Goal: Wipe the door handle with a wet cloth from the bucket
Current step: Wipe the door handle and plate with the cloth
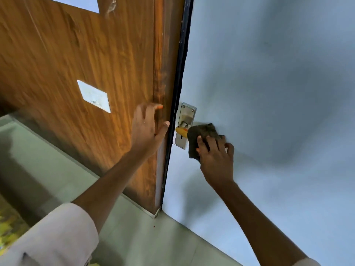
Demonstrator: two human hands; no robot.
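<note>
A silver handle plate (185, 123) with a keyhole is fixed to the pale blue door (269, 83) near its dark edge. The lever (181, 131) looks yellow where it shows; the rest of it is covered by a dark cloth (201, 135). My right hand (217, 158) grips that cloth and presses it around the lever. My left hand (148, 129) rests flat, fingers spread, on the brown wooden panel (86, 64) just left of the door edge. No bucket is in view.
A white rectangular label (94, 96) is stuck on the wooden panel. Pale green floor tiles (57, 169) run along the bottom. A yellow patterned surface (9, 227) shows at the lower left corner.
</note>
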